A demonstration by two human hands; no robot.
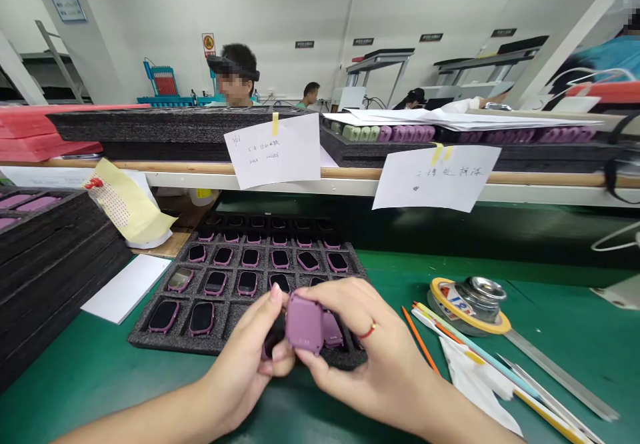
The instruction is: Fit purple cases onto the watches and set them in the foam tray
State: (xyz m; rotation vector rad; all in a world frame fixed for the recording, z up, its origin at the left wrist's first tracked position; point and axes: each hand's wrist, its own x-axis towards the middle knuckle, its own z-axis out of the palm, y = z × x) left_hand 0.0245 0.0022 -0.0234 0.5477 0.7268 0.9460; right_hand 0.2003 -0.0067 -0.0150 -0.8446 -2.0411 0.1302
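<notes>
Over the front of a black foam tray [150, 341], my two hands are close together. Between the thumb and fingers of my right hand [367, 344] is a purple watch case [305, 324], its flat purple face towards me. My left hand [255, 344] is closed around a dark-screened watch [273, 339], partly hidden by the fingers and the purple case. Another purple piece [332, 330] shows just behind my right fingers, in the tray. Rows of purple-framed watches [201, 317] with black screens fill many tray compartments, and my hands cover some of them.
Stacked black foam trays [55, 277] stand at the left beside white paper [127, 287]. To the right are a glass jar [470, 304] with a tape roll, brushes or sticks [480, 351] and a metal ruler [560, 374]. A shelf edge [345, 181] with notes crosses behind; people sit beyond.
</notes>
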